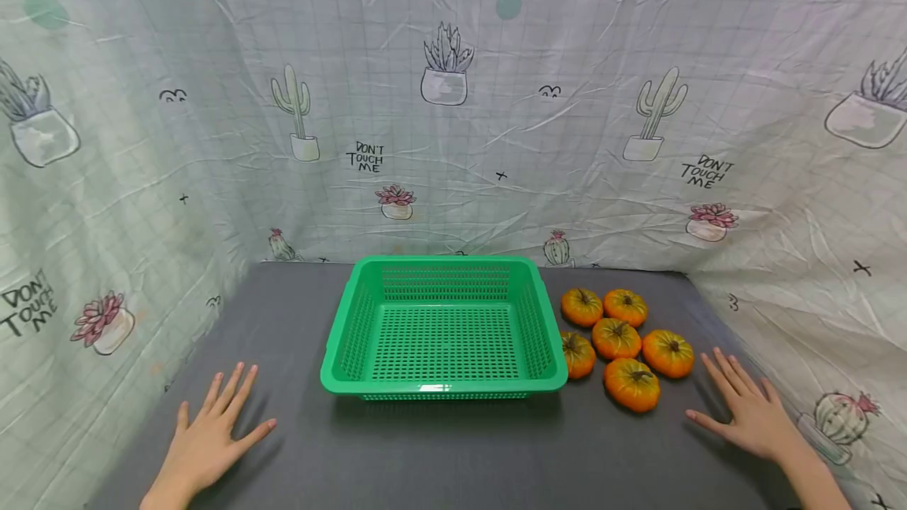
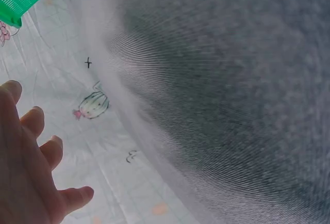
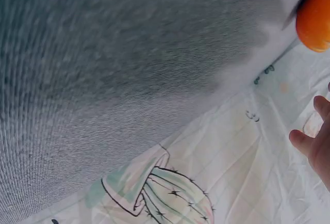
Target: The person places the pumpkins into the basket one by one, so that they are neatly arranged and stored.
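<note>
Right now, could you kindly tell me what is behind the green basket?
A printed cloth hangs behind the green basket; where the cloth meets the table is covered by the basket.

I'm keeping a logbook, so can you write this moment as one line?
left hand: spread, holds nothing | right hand: spread, near pumpkins | pumpkins: six, right of basket

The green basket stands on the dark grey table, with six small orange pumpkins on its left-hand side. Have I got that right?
Not quite: the side is wrong. The head view shows the six small orange pumpkins on the right-hand side of the green basket, which does stand on the dark grey table.
</note>
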Demonstrator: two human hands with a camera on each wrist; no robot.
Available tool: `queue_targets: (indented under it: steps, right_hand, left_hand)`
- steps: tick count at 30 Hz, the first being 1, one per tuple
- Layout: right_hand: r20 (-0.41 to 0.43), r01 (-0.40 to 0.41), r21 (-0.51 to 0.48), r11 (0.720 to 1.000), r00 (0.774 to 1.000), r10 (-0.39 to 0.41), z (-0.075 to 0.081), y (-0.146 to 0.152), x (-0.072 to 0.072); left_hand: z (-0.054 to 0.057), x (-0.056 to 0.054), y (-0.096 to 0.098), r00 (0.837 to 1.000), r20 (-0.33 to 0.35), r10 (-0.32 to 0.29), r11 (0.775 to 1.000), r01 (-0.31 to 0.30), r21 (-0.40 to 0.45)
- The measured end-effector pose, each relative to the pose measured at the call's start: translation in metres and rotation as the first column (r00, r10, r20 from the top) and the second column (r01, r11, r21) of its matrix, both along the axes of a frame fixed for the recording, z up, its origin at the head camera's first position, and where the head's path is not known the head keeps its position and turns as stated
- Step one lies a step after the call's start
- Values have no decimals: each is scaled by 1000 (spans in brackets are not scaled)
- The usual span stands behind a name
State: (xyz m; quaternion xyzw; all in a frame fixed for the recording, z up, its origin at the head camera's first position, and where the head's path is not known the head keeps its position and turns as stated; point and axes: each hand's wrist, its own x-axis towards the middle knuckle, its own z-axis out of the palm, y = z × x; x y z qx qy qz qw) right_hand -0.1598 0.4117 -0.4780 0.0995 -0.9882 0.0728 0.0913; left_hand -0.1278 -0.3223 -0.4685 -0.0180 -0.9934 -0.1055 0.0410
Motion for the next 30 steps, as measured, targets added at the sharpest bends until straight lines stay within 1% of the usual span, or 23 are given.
queue_targets:
  steps: [5, 9, 15, 21, 25, 30]
  right_hand:
    - [-39, -29, -5, 1000, 999, 29, 2, -8, 2]
    - [-69, -64, 0, 998, 996, 64, 4, -18, 4]
    - [-80, -106, -25, 994, 991, 103, 6, -35, 8]
    - [-76, -125, -58, 990, 990, 121, 7, -49, 7]
    - [-109, -146, -64, 987, 984, 138, 4, -56, 4]
    - [-153, -175, -80, 981, 975, 161, 1, -65, -1]
  left_hand:
    - [5, 1, 6, 1000, -10, -18, 1000, 18, 8]
    - [8, 1, 13, 999, -36, -37, 999, 37, 18]
    - [14, 2, 23, 995, -77, -65, 998, 66, 12]
    - [19, 5, 35, 990, -111, -84, 996, 87, 21]
    - [20, 8, 44, 987, -134, -91, 995, 96, 33]
    - [21, 9, 57, 984, -150, -93, 993, 103, 56]
